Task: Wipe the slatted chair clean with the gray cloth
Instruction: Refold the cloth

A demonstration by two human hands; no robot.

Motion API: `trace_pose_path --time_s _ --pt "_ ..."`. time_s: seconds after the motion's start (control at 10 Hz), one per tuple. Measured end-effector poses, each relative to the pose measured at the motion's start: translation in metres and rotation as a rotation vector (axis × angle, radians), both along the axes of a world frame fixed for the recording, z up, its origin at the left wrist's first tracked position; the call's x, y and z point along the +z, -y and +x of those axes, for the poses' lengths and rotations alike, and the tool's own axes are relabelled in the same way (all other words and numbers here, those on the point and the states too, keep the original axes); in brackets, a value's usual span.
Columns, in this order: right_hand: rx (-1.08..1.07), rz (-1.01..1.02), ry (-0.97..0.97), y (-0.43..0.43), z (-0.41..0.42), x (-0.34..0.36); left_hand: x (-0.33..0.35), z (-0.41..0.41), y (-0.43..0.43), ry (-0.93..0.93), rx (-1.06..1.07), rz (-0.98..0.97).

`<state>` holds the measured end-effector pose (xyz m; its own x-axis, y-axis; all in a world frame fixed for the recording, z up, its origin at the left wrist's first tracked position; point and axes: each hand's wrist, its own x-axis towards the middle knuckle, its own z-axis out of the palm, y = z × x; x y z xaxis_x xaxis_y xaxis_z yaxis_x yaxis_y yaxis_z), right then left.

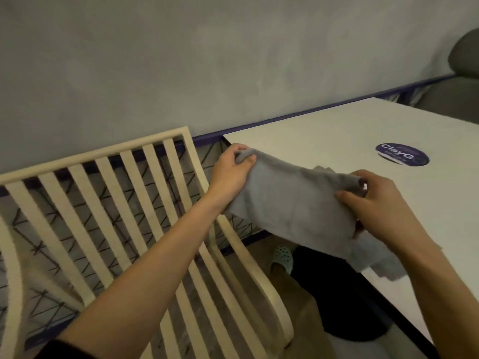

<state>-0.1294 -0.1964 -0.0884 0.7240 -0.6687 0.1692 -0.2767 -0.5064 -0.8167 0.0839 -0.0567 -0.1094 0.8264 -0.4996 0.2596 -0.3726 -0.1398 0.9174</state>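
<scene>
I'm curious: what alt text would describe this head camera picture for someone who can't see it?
Two bare hands, left hand and right hand, hold a gray cloth stretched between them above a cream slatted chair and the edge of a white table. A round purple sticker sits on the table.

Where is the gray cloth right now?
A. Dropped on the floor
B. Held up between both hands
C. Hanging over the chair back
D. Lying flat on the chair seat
B: the left hand pinches one end of the gray cloth and the right hand grips the other, holding it by the white table, not touching the slatted chair.
</scene>
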Motion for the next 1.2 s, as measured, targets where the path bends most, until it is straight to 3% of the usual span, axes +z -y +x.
trace_pose_path --time_s 0.4,0.5,0.6,0.7,0.8,0.9,1.0,1.1,1.2 --pt "-0.272 0.164 -0.194 0.035 -0.054 -0.017 0.012 -0.019 0.149 0.231 -0.328 0.252" --pt "-0.306 0.119 -0.29 0.039 -0.056 -0.02 0.0 -0.025 0.163 0.255 -0.31 0.326" --pt "-0.343 -0.083 -0.448 0.038 -0.063 -0.022 -0.019 -0.028 0.159 0.431 -0.325 0.43" --pt "-0.301 -0.245 -0.464 0.035 -0.053 -0.02 -0.036 -0.037 0.149 0.652 -0.345 0.409" --pt "-0.177 -0.288 -0.525 0.029 -0.026 -0.031 -0.05 -0.042 0.144 0.703 -0.471 0.473" --pt "-0.095 -0.277 -0.609 0.02 -0.007 -0.05 -0.061 -0.038 0.141 0.707 -0.582 0.656" --pt "-0.089 -0.271 -0.691 0.019 -0.005 -0.06 -0.057 -0.036 0.138 0.701 -0.605 0.703" --pt "-0.105 -0.257 -0.635 0.018 -0.006 -0.056 -0.052 -0.037 0.124 0.598 -0.568 0.637" --pt "-0.153 -0.316 -0.425 0.012 -0.007 -0.049 -0.052 -0.04 0.093 0.59 -0.484 0.445"
